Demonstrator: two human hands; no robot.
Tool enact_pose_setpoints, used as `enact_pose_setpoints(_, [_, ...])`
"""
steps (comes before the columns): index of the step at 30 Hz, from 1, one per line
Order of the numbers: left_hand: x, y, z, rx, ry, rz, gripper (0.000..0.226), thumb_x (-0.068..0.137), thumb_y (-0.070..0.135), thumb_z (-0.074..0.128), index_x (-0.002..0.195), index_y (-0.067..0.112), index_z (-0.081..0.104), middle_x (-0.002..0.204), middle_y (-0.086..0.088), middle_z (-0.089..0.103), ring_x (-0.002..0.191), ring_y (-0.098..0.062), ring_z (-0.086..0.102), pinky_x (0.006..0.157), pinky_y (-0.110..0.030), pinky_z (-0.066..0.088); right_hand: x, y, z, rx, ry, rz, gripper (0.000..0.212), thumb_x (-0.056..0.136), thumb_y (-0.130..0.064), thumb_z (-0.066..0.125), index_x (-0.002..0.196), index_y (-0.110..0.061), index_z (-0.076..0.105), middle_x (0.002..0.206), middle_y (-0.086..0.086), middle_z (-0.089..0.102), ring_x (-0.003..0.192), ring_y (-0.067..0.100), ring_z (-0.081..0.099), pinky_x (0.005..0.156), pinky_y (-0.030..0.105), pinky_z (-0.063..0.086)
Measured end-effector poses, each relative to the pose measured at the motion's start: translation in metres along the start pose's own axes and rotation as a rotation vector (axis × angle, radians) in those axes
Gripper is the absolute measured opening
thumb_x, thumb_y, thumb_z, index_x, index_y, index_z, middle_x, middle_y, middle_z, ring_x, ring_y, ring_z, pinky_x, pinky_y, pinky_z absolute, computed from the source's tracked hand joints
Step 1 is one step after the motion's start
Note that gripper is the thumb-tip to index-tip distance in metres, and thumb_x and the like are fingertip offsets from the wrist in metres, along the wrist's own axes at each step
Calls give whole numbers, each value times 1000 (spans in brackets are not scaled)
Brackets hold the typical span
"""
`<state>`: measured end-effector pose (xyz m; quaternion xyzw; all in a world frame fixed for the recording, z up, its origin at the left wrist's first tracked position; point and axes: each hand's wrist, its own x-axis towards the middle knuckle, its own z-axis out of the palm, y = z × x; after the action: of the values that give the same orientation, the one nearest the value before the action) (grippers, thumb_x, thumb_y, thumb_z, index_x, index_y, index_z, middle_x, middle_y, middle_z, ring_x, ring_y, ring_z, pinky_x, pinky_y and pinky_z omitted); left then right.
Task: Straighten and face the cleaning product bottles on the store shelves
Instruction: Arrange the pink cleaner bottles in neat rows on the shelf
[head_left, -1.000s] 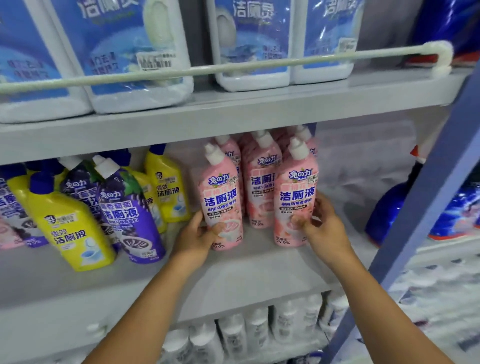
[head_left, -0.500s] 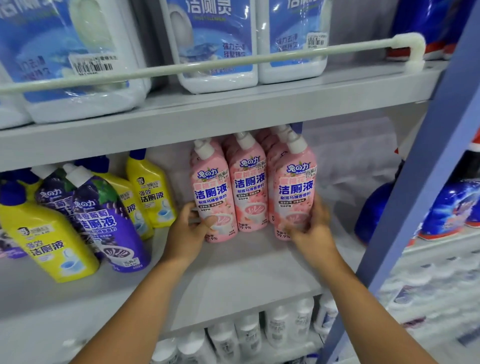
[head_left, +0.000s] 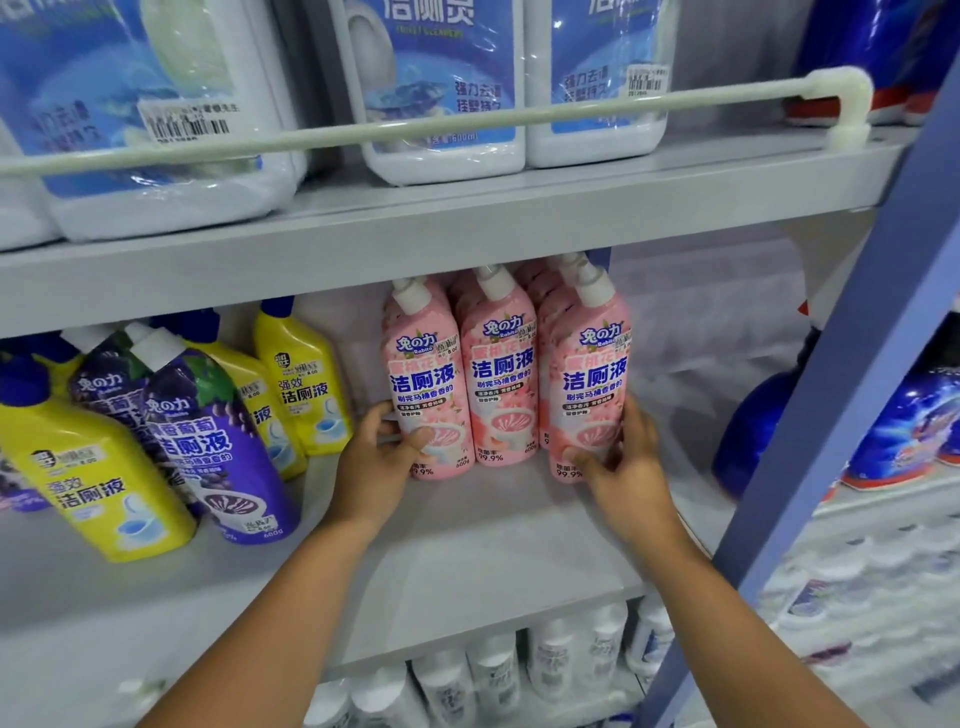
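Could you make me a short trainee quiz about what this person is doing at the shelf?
1. True or false: the left hand holds the left pink bottle.
2. What colour is the bottle standing between the yellow bottles? A) purple B) green C) orange
3. Fill in: the right hand grips the ___ pink bottle of the front three.

Key: 1 true; 2 A; 3 right.

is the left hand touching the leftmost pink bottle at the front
Touching. The head view shows the left hand holding the leftmost pink bottle low down, thumb across its front label and fingers curled round its left side.
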<state>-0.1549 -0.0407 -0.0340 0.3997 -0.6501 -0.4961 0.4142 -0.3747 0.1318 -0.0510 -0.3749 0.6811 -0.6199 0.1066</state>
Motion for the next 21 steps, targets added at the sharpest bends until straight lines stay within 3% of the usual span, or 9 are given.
enact_pose_setpoints(6, [2,1,0,7,-15,-3,37,87,20,80,119,22,62,107,-3,72,79,-10,75,77,-50,63,0,1,1,13,11,2,85,78,-4,82,145,-36,40,133,-9,48,110,-10,58,85,9,50])
enact_pose_setpoints(10, [-4,5,3,37,-4,33,35,89,19,77,120,18,62,103,7,70,74,11,68,60,-11,53,-3,-1,1,21,6,0,84,79,-8,82,144,-42,40,134,-10,49,111,-3,61,91,21,54])
enact_pose_setpoints(16, [-16,16,-3,-44,94,16,38,88,17,78,119,26,58,107,11,68,85,11,65,68,-7,46,-13,-7,-1,110,11,66,77,78,-25,86,141,-45,45,133,-11,62,110,7,68,89,38,61])
enact_pose_setpoints(19, [-27,25,-20,-101,110,-12,50,89,15,76,134,16,54,119,2,63,93,9,59,65,-1,45,-30,-18,8,106,186,164,79,74,-40,88,140,-29,47,133,-4,55,108,13,65,90,38,58])
enact_pose_setpoints(21, [-41,30,-38,-152,129,-13,50,90,15,74,135,16,53,123,-1,64,98,3,62,73,-6,49,-48,-35,23,52,292,129,68,78,-39,85,133,-22,48,126,-2,48,107,16,60,88,34,53])
